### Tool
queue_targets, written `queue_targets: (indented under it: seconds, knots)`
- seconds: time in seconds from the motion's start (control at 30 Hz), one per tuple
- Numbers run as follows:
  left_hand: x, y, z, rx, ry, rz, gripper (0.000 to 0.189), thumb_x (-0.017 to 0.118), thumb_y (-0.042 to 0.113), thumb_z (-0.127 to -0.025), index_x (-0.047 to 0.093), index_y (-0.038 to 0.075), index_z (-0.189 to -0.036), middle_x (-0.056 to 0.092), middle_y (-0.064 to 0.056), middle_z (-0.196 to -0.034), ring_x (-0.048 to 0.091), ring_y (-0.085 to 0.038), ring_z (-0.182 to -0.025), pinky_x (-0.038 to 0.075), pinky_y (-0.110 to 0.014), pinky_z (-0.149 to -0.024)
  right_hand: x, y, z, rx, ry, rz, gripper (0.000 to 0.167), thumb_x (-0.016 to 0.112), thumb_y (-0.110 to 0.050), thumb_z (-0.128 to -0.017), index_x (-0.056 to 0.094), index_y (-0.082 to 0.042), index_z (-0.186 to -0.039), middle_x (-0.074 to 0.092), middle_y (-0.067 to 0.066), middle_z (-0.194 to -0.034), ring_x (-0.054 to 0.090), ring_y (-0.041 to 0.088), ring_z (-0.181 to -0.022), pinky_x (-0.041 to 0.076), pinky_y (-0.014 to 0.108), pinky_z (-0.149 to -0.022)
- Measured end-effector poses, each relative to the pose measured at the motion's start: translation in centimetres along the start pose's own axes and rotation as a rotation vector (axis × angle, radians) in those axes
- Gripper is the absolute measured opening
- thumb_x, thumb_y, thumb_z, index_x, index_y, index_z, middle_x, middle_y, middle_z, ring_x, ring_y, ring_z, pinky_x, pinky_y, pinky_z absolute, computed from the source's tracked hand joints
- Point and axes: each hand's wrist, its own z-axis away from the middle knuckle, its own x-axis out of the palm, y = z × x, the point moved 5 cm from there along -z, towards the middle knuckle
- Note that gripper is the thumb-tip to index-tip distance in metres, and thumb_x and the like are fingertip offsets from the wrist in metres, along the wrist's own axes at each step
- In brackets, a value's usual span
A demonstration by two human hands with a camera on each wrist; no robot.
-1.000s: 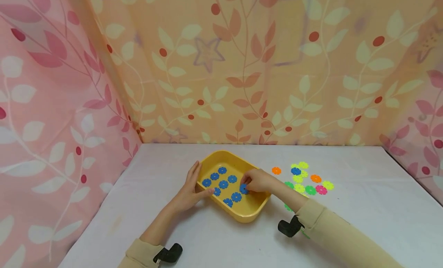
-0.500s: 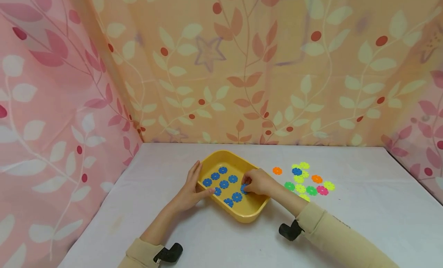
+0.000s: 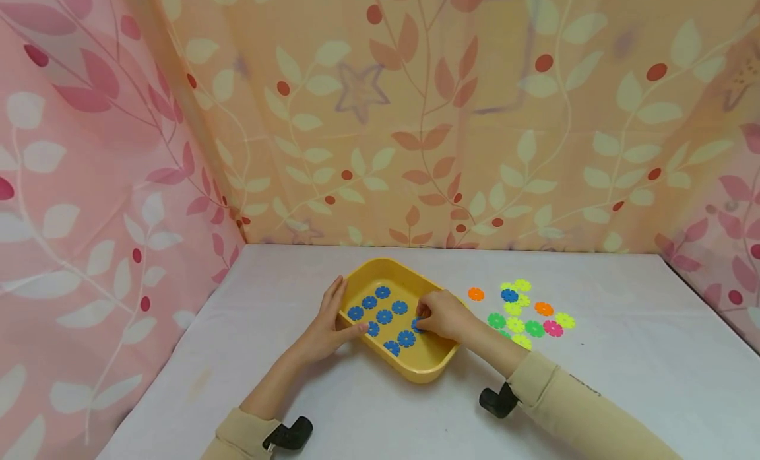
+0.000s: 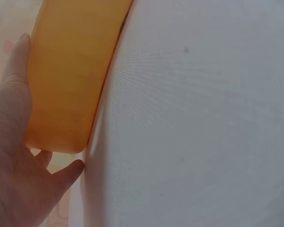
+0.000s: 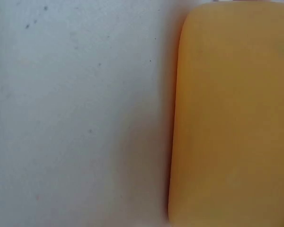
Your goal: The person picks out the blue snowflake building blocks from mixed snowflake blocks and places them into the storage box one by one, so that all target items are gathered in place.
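A yellow plastic tub stands at an angle on the table, with several blue notched flower-shaped discs laid out on its floor. My left hand holds the tub's left corner, thumb over the near rim and fingers along the outer end wall. In the left wrist view that hand lies against the tub's outside wall. Reaching in over the right side, my right hand pinches a blue disc, mostly covered by the fingers. The right wrist view shows only the tub's outer wall and tabletop.
To the tub's right lie loose discs: several yellow ones, green ones, orange ones, a pink one and a blue one. A patterned curtain closes off the white table's back edge.
My right hand has shifted slightly at the same spot, and its fingers cover more of the blue disc. The left hand and the tub stay put.
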Motion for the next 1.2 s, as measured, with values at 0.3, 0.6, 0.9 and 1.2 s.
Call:
queue_targets:
  seconds: [0.3, 0.6, 0.9, 1.2]
  knots:
    - [0.1, -0.4, -0.1, 0.019, 0.002, 0.004, 0.099, 0.073, 0.039, -0.087, 0.007, 0.017, -0.158, -0.008, 0.001, -0.162, 0.0, -0.03, -0.148, 0.009, -0.058, -0.113, -1.9, 0.8, 0.6, -0.013, 0.032, -0.247, 0.023, 0.077, -0.022, -0.085, 0.071, -0.006, -0.101, 0.062, -0.003, -0.081, 0.056, 0.015, -0.076, 0.05, 0.023, -0.067]
    - [-0.2, 1.2, 0.4, 0.009, 0.002, 0.014, 0.1, 0.073, 0.034, -0.088, 0.005, 0.01, -0.158, -0.008, -0.002, -0.162, 0.001, -0.032, -0.148, 0.009, -0.059, -0.113, -5.7, 4.3, 3.4, 0.052, 0.087, -0.655, 0.043, 0.07, -0.032, -0.091, 0.063, -0.004, -0.123, 0.066, 0.01, -0.11, 0.063, 0.032, -0.102, 0.053, 0.044, -0.088]
    - [-0.1, -0.2, 0.0, 0.017, 0.006, -0.016, 0.104, 0.073, 0.042, -0.087, 0.003, 0.014, -0.158, -0.008, -0.002, -0.163, 0.001, -0.03, -0.148, 0.012, -0.056, -0.114, -8.6, 9.5, 5.6, 0.161, 0.225, -0.76, 0.055, 0.067, -0.038, -0.093, 0.055, -0.002, -0.133, 0.061, 0.007, -0.121, 0.06, 0.024, -0.106, 0.049, 0.042, -0.094]
    - [0.0, 0.0, -0.1, 0.04, 0.001, -0.017, 0.104, 0.073, 0.039, -0.087, 0.003, 0.011, -0.158, -0.006, -0.007, -0.163, 0.002, -0.032, -0.148, 0.013, -0.056, -0.114, -9.3, 14.4, 6.4, 0.301, 0.218, -0.652, 0.068, 0.061, -0.047, -0.094, 0.045, -0.002, -0.142, 0.048, 0.018, -0.141, 0.051, 0.035, -0.125, 0.045, 0.038, -0.099]
